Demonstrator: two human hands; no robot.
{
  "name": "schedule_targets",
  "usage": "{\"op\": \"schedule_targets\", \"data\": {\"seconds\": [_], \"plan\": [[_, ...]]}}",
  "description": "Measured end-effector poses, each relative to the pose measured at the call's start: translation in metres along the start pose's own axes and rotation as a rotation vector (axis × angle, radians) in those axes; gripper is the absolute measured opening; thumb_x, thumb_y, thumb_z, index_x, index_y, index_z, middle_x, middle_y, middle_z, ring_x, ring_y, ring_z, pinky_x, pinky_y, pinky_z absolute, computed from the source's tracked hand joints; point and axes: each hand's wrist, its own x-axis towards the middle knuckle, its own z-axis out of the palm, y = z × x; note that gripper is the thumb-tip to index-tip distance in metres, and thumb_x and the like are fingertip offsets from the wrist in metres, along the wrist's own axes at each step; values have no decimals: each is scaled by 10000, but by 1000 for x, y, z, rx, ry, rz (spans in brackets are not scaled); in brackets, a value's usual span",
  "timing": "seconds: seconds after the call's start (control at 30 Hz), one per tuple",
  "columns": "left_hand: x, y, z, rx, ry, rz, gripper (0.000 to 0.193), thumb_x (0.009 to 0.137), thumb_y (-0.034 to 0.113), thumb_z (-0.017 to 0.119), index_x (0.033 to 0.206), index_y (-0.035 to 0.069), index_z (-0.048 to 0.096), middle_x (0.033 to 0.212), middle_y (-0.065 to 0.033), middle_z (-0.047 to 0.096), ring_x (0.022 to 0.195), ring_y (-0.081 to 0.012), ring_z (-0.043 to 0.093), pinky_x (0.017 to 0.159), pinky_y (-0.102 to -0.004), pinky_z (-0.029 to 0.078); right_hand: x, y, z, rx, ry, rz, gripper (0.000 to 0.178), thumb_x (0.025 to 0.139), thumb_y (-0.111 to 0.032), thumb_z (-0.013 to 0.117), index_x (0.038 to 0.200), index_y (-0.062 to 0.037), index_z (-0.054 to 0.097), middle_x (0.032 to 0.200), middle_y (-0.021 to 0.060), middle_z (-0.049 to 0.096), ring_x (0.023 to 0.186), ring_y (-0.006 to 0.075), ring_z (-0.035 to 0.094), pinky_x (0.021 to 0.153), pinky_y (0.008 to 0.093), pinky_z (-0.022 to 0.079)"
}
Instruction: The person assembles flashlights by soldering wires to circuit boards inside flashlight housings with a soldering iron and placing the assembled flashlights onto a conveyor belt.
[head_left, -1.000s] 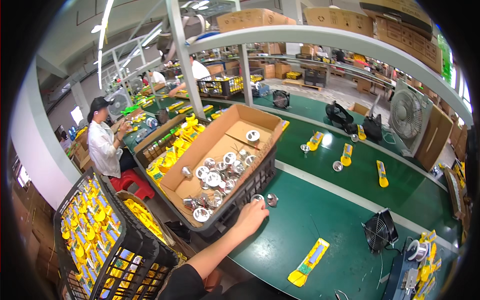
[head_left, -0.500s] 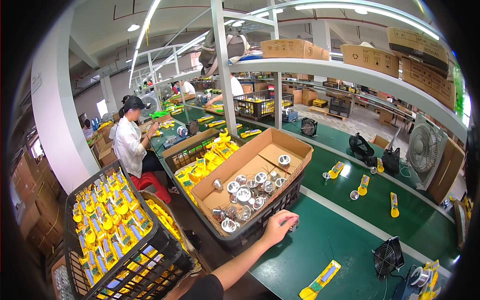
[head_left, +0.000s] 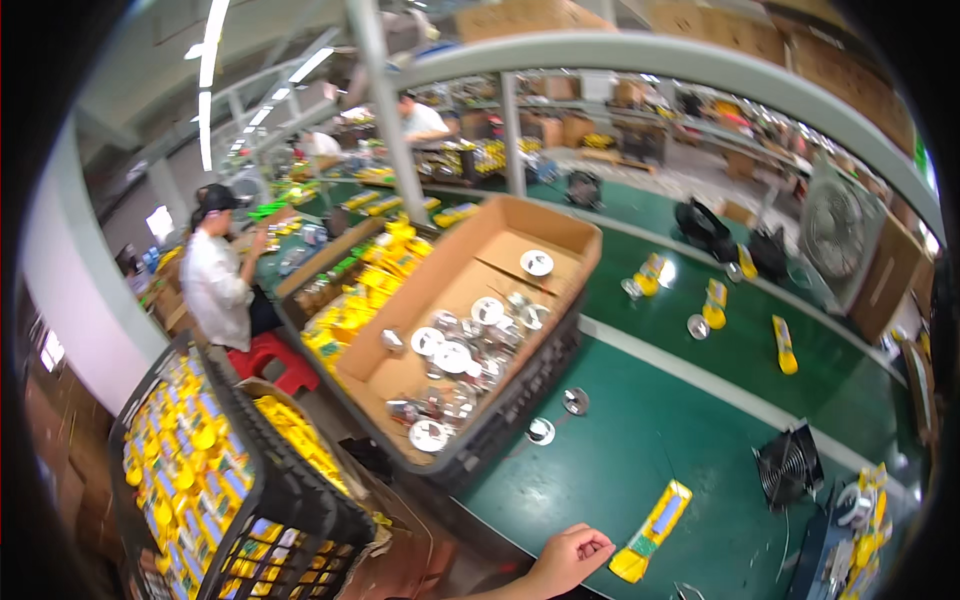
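My left hand (head_left: 572,560) is low in the picture, its fingers curled together. Its fingertips reach the near end of a yellow plastic housing (head_left: 650,532), which carries a blue cell and a small green board. Whether they touch or pinch it is unclear. Two round silver reflector cups, one nearer (head_left: 540,431) and one farther (head_left: 575,401), lie on the green bench (head_left: 610,455) beside a cardboard tray (head_left: 420,310). That tray holds many more reflector cups with thin wires. My right hand is out of view; a thin metal piece (head_left: 690,592) shows at the lower edge.
The tray rests on a black crate (head_left: 520,395). Another crate (head_left: 262,465) full of yellow housings stands at the left. A small black fan (head_left: 790,465) sits on the bench's right. Yellow housings (head_left: 785,345) lie on the green belt beyond. A person in white (head_left: 215,280) sits far left.
My left hand has drawn back from the tray's edge toward the yellow housing. Two reflector cups now lie on the bench near where it was. The view has tilted downward.
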Motion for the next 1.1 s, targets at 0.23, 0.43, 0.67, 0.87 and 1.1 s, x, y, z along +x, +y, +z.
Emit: {"op": "schedule_targets", "data": {"seconds": [0.23,0.43,0.67,0.87,1.1], "plan": [[2,3,2,-136,-27,-195,70,744,10,622,720,-32,572,721,-48,499,588,-63,527,509,-182,428,15,-48,18,-51,-362,374,362,896,-206,409,1237,-85,387,1152,37,484,964,122,464,895,357,339],[2,3,16,-30,-102,-207,93,713,57,656,700,11,577,630,-34,461,524,-100,480,451,-221,390,25,-61,32,211,-137,457,401,742,-324,656,925,-62,414,864,70,470,810,184,474,770,333,412],[3,7,21,106,-124,-184,109,698,18,644,652,-5,547,629,-49,453,502,-89,437,455,-207,356,29,-37,45,41,-242,174,397,771,-360,599,780,-19,396,478,-2,472,378,69,452,413,175,388],[17,23,25,191,-109,-223,130,673,31,654,629,14,534,594,-46,436,476,-120,416,433,-239,330,37,-26,58,188,-286,273,360,763,-293,615,814,-14,392,559,55,500,418,95,478,423,206,416],[20,25,26,228,-94,-204,146,645,21,661,613,24,518,582,-42,421,471,-129,400,424,-246,313,47,-33,65,199,-358,406,331,759,-260,618,831,-31,390,575,58,505,424,118,496,423,229,419]]}}
